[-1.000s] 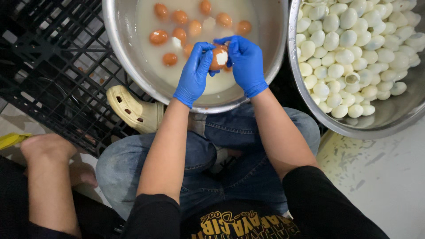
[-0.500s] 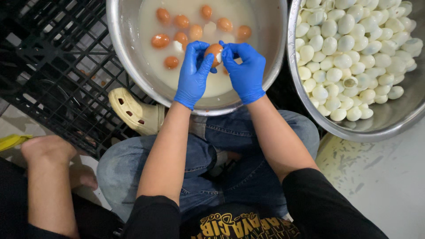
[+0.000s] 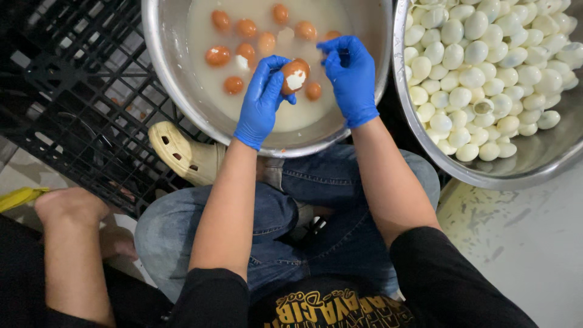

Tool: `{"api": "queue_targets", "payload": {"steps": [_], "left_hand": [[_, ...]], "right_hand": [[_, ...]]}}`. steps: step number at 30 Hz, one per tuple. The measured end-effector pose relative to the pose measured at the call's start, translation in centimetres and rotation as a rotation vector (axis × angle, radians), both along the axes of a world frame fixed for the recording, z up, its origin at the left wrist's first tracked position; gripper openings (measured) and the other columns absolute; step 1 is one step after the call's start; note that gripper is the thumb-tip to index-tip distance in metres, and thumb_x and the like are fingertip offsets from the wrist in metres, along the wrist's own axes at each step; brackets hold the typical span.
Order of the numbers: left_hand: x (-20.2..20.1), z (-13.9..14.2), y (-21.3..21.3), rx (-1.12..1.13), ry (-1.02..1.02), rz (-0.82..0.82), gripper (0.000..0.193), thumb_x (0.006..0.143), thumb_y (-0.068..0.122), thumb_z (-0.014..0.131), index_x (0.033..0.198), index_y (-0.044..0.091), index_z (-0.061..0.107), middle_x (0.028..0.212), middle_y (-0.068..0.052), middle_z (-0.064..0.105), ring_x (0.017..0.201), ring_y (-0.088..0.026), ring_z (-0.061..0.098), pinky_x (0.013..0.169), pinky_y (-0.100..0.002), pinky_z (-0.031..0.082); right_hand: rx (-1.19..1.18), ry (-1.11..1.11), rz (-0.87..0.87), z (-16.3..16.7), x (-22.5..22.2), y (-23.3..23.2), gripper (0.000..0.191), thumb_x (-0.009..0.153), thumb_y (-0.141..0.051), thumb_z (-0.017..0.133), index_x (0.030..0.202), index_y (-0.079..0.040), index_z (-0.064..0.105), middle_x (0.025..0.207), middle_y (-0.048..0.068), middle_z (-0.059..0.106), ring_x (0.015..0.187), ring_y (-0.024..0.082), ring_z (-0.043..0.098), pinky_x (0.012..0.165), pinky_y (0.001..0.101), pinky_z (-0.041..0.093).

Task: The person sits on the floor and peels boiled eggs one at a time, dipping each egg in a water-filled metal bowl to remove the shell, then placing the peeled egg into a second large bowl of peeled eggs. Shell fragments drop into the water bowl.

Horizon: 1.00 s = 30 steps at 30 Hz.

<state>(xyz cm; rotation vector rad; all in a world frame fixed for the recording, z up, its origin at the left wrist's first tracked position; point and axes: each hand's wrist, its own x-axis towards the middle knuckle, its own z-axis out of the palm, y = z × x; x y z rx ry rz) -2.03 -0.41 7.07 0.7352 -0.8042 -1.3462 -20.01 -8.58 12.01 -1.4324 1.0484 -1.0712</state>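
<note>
Just above the near rim of the water bowl (image 3: 159, 48): egg (image 3: 295, 75) pinched in left hand (image 3: 262, 100), long axis tilted up-right, peeled patch facing camera; right hand (image 3: 351, 76) beside it, fingertips pressed together.

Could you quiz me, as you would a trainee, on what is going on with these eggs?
1. True or false: the left hand holds a partly peeled brown egg.
2. Which bowl holds the peeled white eggs? A) the bowl of cloudy water B) the dry steel bowl
3. What colour are the gloves on the left hand and the right hand?

Key: 1 true; 2 B; 3 blue.
</note>
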Motion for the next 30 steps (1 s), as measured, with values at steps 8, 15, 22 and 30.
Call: {"api": "queue_targets", "payload": {"steps": [8, 15, 22, 30], "left_hand": [[-0.2, -0.4, -0.2, -0.024, -0.043, 0.073, 0.026, 0.115, 0.025, 0.049, 0.13, 0.005, 0.054, 0.12, -0.007, 0.063, 0.091, -0.013, 0.063, 0.078, -0.028, 0.056], [0.2, -0.1, 0.0, -0.019, -0.215, 0.082, 0.026, 0.114, 0.025, 0.052, 0.126, 0.003, 0.06, 0.113, -0.007, 0.064, 0.086, -0.012, 0.06, 0.073, -0.026, 0.053], [-0.2, -1.0, -0.2, 0.07, 0.011, 0.043, 0.035, 0.113, 0.031, 0.047, 0.123, 0.002, 0.064, 0.107, -0.006, 0.066, 0.079, -0.011, 0.059, 0.068, -0.026, 0.051], [-0.5, -1.5, -0.2, 0.3, -0.103, 0.055, 0.046, 0.108, 0.046, 0.049, 0.115, 0.006, 0.068, 0.09, -0.002, 0.068, 0.07, -0.008, 0.061, 0.052, -0.021, 0.046]], "right_hand": [[-0.199, 0.28, 0.179, 3.3, 1.6, 2.9, 0.023, 0.101, -0.003, 0.065, 0.123, -0.001, 0.072, 0.105, 0.004, 0.075, 0.082, 0.008, 0.064, 0.078, 0.0257, 0.056], [-0.148, 0.268, 0.018, 1.1, 1.7, 3.1, 0.015, 0.099, -0.004, 0.068, 0.11, 0.001, 0.077, 0.089, 0.003, 0.071, 0.078, 0.008, 0.063, 0.073, 0.0252, 0.054], [-0.041, 0.01, 0.1, 0.1, 1.1, 1.5, 0.025, 0.103, -0.001, 0.057, 0.124, 0.002, 0.069, 0.113, 0.003, 0.072, 0.094, 0.009, 0.062, 0.088, 0.026, 0.054], [-0.166, 0.295, 0.378, 3.0, 1.4, 3.3, 0.031, 0.104, -0.013, 0.061, 0.133, -0.005, 0.066, 0.096, 0.009, 0.07, 0.084, 0.014, 0.068, 0.08, 0.0301, 0.055]]}}
